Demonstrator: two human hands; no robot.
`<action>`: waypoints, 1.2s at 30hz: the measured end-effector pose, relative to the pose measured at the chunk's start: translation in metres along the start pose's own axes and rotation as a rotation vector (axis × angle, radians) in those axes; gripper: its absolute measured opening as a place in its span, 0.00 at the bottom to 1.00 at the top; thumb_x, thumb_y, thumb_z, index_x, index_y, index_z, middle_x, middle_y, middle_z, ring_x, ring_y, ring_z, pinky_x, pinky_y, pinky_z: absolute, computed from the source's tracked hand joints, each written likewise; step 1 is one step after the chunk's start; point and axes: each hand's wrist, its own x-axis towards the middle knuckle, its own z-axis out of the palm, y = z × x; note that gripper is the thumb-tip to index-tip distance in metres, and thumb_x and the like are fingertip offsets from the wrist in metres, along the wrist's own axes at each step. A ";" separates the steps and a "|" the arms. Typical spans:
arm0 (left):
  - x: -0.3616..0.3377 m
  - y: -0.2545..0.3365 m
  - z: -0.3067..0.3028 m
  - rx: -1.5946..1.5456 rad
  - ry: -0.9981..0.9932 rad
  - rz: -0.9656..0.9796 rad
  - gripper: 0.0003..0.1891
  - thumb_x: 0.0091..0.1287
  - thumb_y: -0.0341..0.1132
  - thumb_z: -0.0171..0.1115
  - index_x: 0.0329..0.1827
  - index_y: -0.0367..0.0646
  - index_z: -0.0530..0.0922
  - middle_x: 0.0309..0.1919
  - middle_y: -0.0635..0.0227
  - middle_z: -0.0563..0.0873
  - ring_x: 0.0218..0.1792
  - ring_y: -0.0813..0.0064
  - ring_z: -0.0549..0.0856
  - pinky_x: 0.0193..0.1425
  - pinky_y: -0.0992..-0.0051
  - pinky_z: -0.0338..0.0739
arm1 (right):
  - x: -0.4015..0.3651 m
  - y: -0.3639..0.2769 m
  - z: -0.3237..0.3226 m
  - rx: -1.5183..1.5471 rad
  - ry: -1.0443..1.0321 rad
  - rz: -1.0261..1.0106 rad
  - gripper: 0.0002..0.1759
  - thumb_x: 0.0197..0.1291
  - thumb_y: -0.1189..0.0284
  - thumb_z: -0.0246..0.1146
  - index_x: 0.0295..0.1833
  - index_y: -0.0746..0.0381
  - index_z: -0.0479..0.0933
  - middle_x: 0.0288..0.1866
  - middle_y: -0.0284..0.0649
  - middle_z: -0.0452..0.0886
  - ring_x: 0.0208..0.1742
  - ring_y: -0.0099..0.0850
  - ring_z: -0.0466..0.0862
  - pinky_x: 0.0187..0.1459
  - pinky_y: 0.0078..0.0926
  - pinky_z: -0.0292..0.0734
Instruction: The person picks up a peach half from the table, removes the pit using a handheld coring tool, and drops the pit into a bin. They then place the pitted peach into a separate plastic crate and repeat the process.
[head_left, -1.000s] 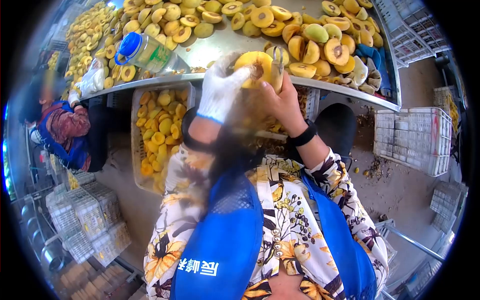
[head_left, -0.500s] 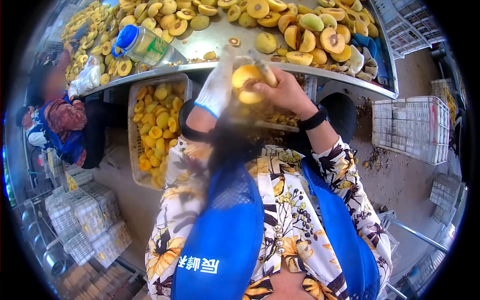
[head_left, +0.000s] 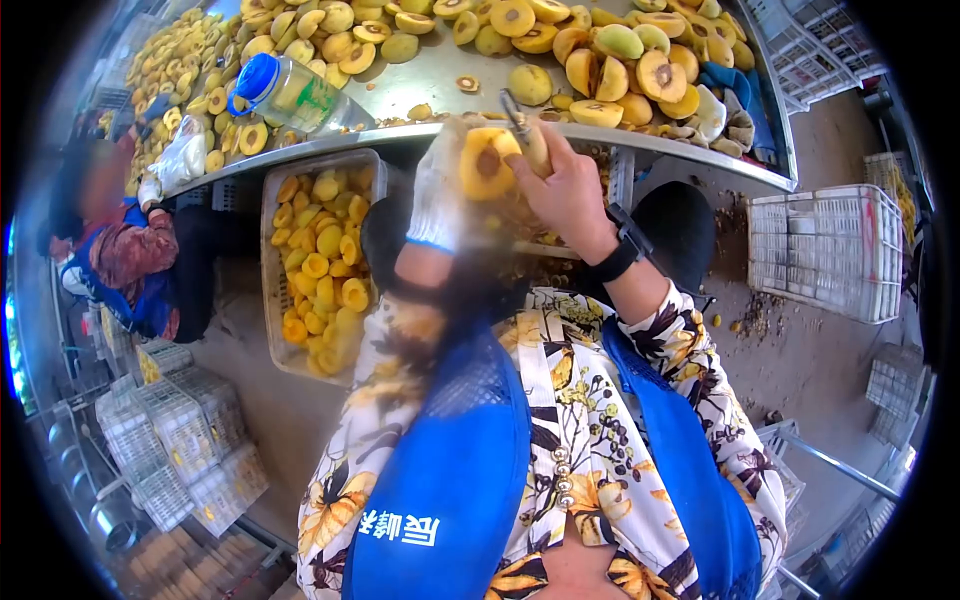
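My left hand [head_left: 438, 190], in a white glove, grips a halved yellow peach [head_left: 475, 172] above the front edge of the metal table. The peach's cut face shows, with a brown pit or pit hollow at its middle. My bare right hand [head_left: 575, 190] is closed round the pale handle of a small pitting knife [head_left: 521, 122]. The knife's metal end points up and away from me, beside the peach, and my right fingertips are close to the fruit. Below both hands, a crate of yellow peach pieces [head_left: 545, 238] is partly hidden.
Many peach halves [head_left: 600, 60] lie on the metal table [head_left: 440, 75], along with a blue-capped bottle [head_left: 300, 95]. A crate of peach halves [head_left: 325, 260] stands left of my legs. A white crate [head_left: 825, 255] is at right. At far left sits a co-worker [head_left: 135, 250].
My right hand has shifted a little to the right, and the knife's metal end now points up, clearer of the fruit. The peach's cut face has turned more towards me.
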 end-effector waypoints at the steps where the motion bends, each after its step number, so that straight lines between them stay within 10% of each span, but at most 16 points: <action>1: 0.000 0.000 0.002 -0.012 -0.039 -0.043 0.17 0.73 0.42 0.47 0.47 0.37 0.77 0.38 0.64 0.82 0.38 0.76 0.81 0.42 0.80 0.77 | 0.001 0.001 -0.001 -0.005 -0.015 -0.024 0.17 0.56 0.66 0.64 0.52 0.56 0.75 0.25 0.50 0.80 0.26 0.43 0.83 0.29 0.32 0.77; 5: -0.008 -0.002 0.009 0.292 -0.052 0.137 0.12 0.71 0.36 0.51 0.45 0.36 0.77 0.38 0.69 0.81 0.37 0.82 0.79 0.43 0.82 0.75 | 0.002 0.014 0.002 -0.037 -0.092 -0.133 0.15 0.53 0.66 0.67 0.46 0.58 0.76 0.27 0.50 0.80 0.31 0.47 0.81 0.32 0.33 0.77; 11: 0.006 -0.009 0.011 -0.166 0.105 -0.067 0.15 0.69 0.40 0.51 0.42 0.36 0.77 0.34 0.67 0.81 0.33 0.76 0.79 0.38 0.77 0.76 | -0.007 0.016 0.004 -0.307 -0.332 -0.297 0.16 0.50 0.63 0.68 0.36 0.63 0.75 0.26 0.50 0.79 0.27 0.47 0.81 0.30 0.34 0.77; 17: 0.001 0.009 0.009 -0.120 0.207 0.019 0.18 0.69 0.45 0.52 0.46 0.35 0.75 0.36 0.59 0.82 0.34 0.68 0.83 0.37 0.70 0.81 | -0.026 0.015 0.004 -0.232 -0.262 0.126 0.18 0.57 0.61 0.63 0.38 0.65 0.68 0.24 0.55 0.78 0.27 0.53 0.80 0.28 0.43 0.75; 32: -0.009 -0.012 0.021 0.162 0.192 0.350 0.14 0.69 0.38 0.53 0.43 0.34 0.78 0.35 0.63 0.83 0.32 0.75 0.82 0.35 0.77 0.80 | -0.036 0.006 0.006 -0.276 -0.278 0.082 0.14 0.62 0.66 0.56 0.36 0.67 0.65 0.22 0.58 0.76 0.29 0.58 0.78 0.30 0.51 0.72; 36: 0.006 0.001 -0.004 0.104 0.013 0.030 0.11 0.65 0.36 0.59 0.40 0.36 0.79 0.34 0.61 0.84 0.32 0.72 0.84 0.36 0.76 0.79 | -0.034 0.020 0.007 -0.299 -0.391 0.033 0.10 0.61 0.71 0.55 0.39 0.68 0.70 0.25 0.57 0.78 0.28 0.54 0.79 0.29 0.47 0.74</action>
